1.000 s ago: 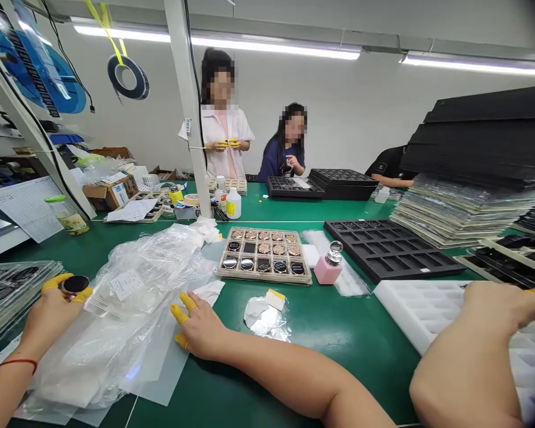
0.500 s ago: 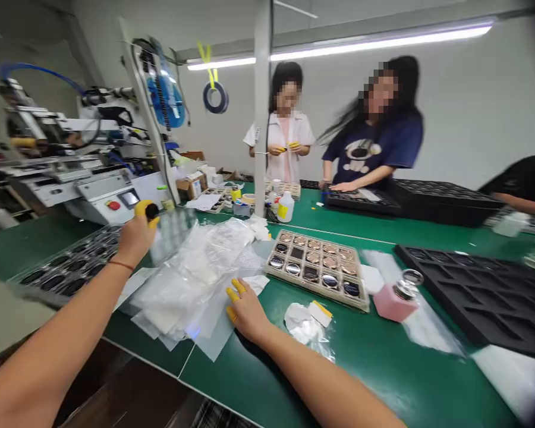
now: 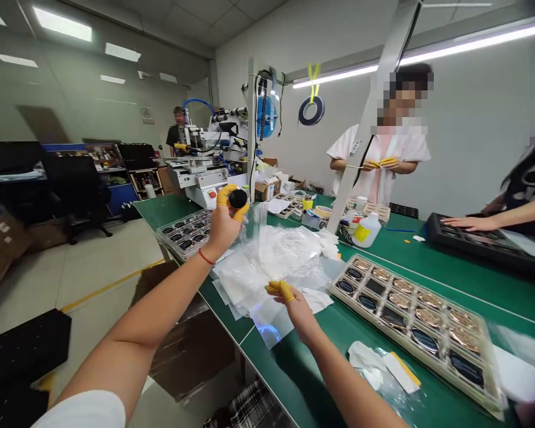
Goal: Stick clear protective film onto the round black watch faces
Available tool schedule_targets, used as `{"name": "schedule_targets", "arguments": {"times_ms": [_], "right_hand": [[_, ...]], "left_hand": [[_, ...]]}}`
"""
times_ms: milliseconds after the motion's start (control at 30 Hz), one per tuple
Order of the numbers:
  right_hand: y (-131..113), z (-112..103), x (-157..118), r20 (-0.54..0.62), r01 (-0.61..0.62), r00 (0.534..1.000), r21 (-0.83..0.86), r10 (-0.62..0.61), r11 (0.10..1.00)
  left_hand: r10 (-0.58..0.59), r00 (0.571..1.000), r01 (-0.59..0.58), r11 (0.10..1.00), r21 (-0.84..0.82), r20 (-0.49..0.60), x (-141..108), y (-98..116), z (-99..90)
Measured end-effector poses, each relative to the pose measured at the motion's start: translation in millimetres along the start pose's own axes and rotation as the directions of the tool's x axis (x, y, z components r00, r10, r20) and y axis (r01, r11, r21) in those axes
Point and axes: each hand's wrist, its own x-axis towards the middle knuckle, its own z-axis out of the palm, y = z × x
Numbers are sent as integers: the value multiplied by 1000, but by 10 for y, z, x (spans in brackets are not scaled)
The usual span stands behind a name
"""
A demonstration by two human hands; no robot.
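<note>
Black disc (image 3: pixel 238 198), round and flat, pinched at its rim in the left hand (image 3: pixel 223 229): closed grip, thumb and fingers in yellow finger cots (image 3: pixel 225 193) on either side. It is held up in the air, out over the table's edge, with nothing under it but the clear tray (image 3: pixel 185 233) of dark round pieces some way below.

Right hand (image 3: pixel 296 309) sits low over the heap of plastic bags (image 3: pixel 267 261), fingers drawn together and also capped in yellow. Can't tell if it is pinching film or only resting on it.

Risk: cots are smooth and the hold is only at the rim, so the disc could slip. Falling left, it would land on the cardboard (image 3: pixel 187 345) on the floor or the hard floor itself; falling forward, on the clear tray, where it could chip or scratch. Loose film could snag the right fingers and drag the pile toward the table edge. The beige tray (image 3: pixel 410 321) of gold and dark discs sits close to the right forearm, so a wide swing might knock it.

Hard to read: the disc's far face is turned away, and its markings can't be made out. Fingers hide part of the rim. The bags' contents are lost in glare. The tray's lower right corner runs nearly out of frame. A co-worker's hand (image 3: pixel 468 222) lies on a black tray at right, well apart.
</note>
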Motion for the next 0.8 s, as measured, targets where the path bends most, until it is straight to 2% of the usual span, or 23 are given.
{"name": "schedule_targets", "arguments": {"times_ms": [67, 133, 200, 267, 333, 400, 467, 533, 600, 700, 800], "right_hand": [[-162, 217, 63, 109, -166, 985, 349, 136, 922], [-270, 383, 122, 108, -214, 977, 534, 185, 818], [-318, 450, 174, -40, -139, 980, 571, 196, 809], [-333, 404, 201, -207, -33, 964, 530, 167, 847], [-347, 265, 186, -313, 36, 940, 484, 135, 874], [-369, 75, 128, -348, 53, 931, 440, 115, 896], [-390, -118, 42, -332, 25, 937, 364, 105, 931], [-394, -285, -49, -287, -27, 952, 277, 110, 961], [-375, -426, -134, -256, -74, 958, 217, 130, 973], [-331, -625, -258, -273, -141, 943, 197, 192, 970], [-320, -842, -421, -343, -185, 905, 218, 253, 958]], "left_hand": [[-41, 999, 45, 989, -143, 31, -204, 69, 6], [-108, 992, 120, 969, -218, 64, -433, 137, -40], [-187, 979, 201, 951, -235, 77, -652, 181, -138], [-251, 966, 260, 936, -235, 69, -819, 170, -259], [-315, 945, 326, 914, -243, 84, -910, 88, -353], [-389, 906, 421, 870, -256, 168, -929, -50, -367], [-452, 837, 530, 811, -248, 309, -905, -203, -271], [-466, 765, 599, 768, -227, 443, -876, -322, -76], [-431, 735, 609, 758, -231, 523, -857, -393, 170], [-379, 755, 577, 771, -268, 535, -829, -477, 501], [-347, 813, 504, 821, -268, 467, -732, -687, 676]]}}
